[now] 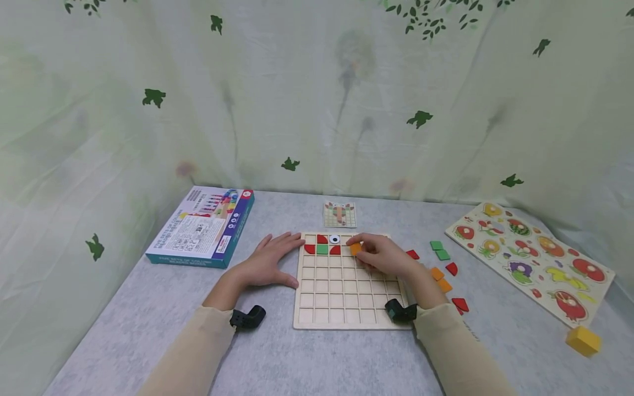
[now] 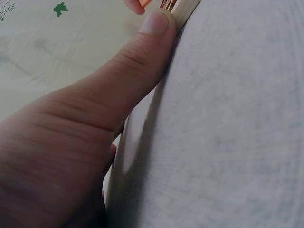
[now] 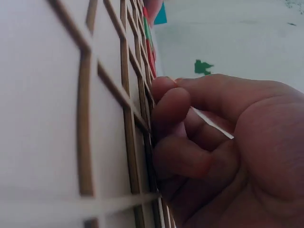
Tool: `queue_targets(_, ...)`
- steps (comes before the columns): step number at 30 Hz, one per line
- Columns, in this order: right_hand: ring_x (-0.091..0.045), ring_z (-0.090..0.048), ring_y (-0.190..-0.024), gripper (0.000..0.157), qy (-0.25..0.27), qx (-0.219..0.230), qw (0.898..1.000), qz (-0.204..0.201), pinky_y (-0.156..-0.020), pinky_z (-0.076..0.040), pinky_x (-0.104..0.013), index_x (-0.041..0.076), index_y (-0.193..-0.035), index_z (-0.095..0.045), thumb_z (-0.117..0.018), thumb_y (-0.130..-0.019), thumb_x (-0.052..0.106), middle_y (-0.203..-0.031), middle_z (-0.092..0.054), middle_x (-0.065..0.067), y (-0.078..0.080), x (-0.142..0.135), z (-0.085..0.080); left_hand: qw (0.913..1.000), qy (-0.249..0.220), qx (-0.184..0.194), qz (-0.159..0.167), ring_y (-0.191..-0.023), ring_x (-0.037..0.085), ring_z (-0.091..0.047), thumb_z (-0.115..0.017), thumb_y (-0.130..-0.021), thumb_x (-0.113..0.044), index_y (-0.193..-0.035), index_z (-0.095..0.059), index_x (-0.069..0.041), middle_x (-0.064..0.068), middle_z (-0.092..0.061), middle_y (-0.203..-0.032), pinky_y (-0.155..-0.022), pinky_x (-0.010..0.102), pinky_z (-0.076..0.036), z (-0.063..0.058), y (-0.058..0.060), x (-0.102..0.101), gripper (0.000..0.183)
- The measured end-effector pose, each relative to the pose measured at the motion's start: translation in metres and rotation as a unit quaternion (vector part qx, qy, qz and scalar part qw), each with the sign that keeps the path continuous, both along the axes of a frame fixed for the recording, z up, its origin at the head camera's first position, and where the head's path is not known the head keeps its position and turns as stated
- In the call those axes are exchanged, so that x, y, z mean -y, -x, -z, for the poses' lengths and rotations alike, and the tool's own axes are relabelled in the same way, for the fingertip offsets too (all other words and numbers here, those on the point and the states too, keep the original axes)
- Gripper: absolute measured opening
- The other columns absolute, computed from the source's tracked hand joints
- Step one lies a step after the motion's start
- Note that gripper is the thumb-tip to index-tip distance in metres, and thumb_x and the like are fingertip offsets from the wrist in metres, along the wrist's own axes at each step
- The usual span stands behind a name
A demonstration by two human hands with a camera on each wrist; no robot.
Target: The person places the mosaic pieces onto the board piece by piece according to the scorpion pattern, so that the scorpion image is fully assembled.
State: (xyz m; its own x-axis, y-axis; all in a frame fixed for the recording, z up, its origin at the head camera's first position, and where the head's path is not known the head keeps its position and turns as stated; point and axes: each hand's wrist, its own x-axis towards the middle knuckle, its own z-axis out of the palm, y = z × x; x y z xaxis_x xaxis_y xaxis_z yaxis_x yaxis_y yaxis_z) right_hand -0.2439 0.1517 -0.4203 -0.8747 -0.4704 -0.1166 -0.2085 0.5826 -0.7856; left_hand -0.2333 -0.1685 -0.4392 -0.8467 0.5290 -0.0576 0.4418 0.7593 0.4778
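Observation:
A wooden grid board [image 1: 335, 302] lies on the table between the hands. In its upper rows sit red quarter-circle tiles [image 1: 309, 249], a green square tile [image 1: 322, 249] and a round black-and-white eye tile [image 1: 334, 240]. My right hand [image 1: 385, 255] pinches an orange square tile [image 1: 355, 249] between thumb and fingers, over the second row. In the right wrist view, curled fingers [image 3: 178, 159] of that hand hide the tile. My left hand [image 1: 266, 262] rests with fingers spread at the board's left edge; its thumb [image 2: 128, 66] touches that edge in the left wrist view.
Loose green tiles [image 1: 442, 254], orange tiles [image 1: 444, 285] and red tiles [image 1: 460, 304] lie right of the board. A picture card [image 1: 339, 215] is behind it. A box [image 1: 198, 234] stands left, a fruit puzzle board [image 1: 532, 258] right, with a yellow block [image 1: 583, 341] near it.

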Motion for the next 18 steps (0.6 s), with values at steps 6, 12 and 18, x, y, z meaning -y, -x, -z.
queue_targets(6,-0.017,-0.056,-0.067,0.029,-0.025,-0.029,0.999,0.011,-0.068,-0.049,-0.029,0.020,-0.127,-0.066,-0.065,-0.097,0.019,-0.083,-0.059,-0.003,0.001,0.009,0.005,1.0000,-0.002,-0.003,0.003,-0.157,0.031,-0.012,-0.080,-0.071,-0.064,-0.157,-0.032,-0.022,0.004,-0.025,-0.167,-0.126,0.060,0.001,0.001,0.001,0.001,0.107)
queue_targets(12,-0.017,-0.055,-0.063,0.030,-0.034,-0.046,0.997,0.042,-0.064,-0.048,-0.029,0.021,-0.126,-0.066,-0.065,-0.096,0.020,-0.082,-0.059,-0.003,0.001,0.014,0.009,1.0000,-0.001,-0.005,0.003,-0.157,0.030,-0.012,-0.080,-0.071,-0.064,-0.157,-0.033,-0.022,0.003,-0.025,-0.167,-0.126,0.060,0.001,0.002,0.002,0.001,0.107)
queue_targets(18,-0.016,-0.053,-0.066,0.032,-0.039,-0.052,0.996,0.054,-0.064,-0.045,-0.029,0.020,-0.128,-0.066,-0.065,-0.096,0.020,-0.085,-0.060,-0.003,0.000,0.016,0.010,1.0000,-0.003,-0.001,0.003,-0.157,0.030,-0.011,-0.080,-0.072,-0.064,-0.157,-0.033,-0.021,0.004,-0.025,-0.167,-0.126,0.060,0.001,0.001,0.001,0.001,0.107)
